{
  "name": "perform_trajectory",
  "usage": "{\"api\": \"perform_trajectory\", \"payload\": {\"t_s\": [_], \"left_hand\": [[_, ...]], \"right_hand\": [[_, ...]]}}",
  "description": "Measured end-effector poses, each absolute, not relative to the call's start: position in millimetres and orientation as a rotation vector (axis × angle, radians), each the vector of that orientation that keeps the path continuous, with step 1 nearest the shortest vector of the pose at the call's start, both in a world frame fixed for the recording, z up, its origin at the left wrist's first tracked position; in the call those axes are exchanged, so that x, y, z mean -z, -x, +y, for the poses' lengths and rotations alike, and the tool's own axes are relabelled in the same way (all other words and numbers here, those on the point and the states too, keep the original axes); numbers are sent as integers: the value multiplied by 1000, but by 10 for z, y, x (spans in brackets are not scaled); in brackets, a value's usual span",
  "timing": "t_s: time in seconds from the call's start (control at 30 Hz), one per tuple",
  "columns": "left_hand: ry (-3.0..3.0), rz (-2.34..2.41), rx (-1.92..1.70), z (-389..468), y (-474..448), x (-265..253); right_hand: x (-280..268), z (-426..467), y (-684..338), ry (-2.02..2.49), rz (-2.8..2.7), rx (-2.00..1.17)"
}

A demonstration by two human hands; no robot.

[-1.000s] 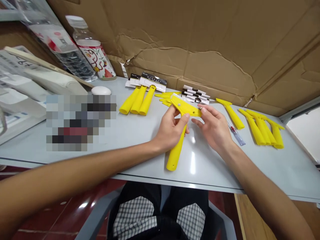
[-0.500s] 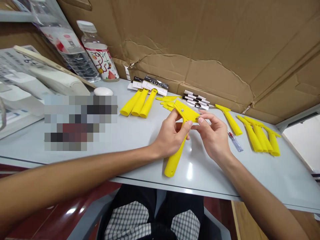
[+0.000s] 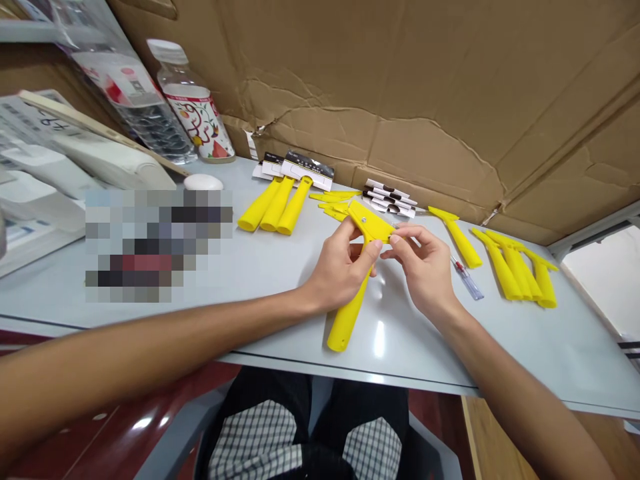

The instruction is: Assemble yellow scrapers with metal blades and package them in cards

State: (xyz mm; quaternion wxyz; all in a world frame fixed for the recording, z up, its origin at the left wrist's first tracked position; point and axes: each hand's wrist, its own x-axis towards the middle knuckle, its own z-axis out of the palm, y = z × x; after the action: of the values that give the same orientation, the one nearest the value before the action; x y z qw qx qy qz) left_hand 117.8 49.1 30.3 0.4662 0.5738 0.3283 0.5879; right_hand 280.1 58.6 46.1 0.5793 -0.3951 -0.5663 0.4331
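Note:
A yellow plastic scraper (image 3: 347,320) is tilted over the table, its wide head away from me and its hollow handle end towards me. My left hand (image 3: 343,263) is wrapped round its neck, thumb on top. A silver screw shows on the left part of the head. My right hand (image 3: 423,260) is closed in a pinch at the head's right corner; whatever lies between those fingertips is too small and covered to make out. Just right of my right hand lies a small screwdriver (image 3: 467,279) with a clear handle.
Carded yellow handles (image 3: 295,207) lie at the back left, near flat yellow pieces (image 3: 335,196) and a stack of black-and-white packs (image 3: 390,199). More yellow scrapers (image 3: 515,267) lie right. Bottles (image 3: 197,117) and a white device (image 3: 110,157) stand left; cardboard (image 3: 425,80) lines the back.
My right thumb and fingertips have shifted slightly at the head's right corner, covering the small dark spot seen there before. My left hand keeps its hold. The view has moved a little.

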Motion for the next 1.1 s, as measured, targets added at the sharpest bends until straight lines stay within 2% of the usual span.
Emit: {"api": "perform_trajectory", "payload": {"t_s": [1.1], "left_hand": [[-1391, 836, -1360, 488, -1174, -363]], "right_hand": [[-609, 627, -2872, 975, -1173, -1284]]}}
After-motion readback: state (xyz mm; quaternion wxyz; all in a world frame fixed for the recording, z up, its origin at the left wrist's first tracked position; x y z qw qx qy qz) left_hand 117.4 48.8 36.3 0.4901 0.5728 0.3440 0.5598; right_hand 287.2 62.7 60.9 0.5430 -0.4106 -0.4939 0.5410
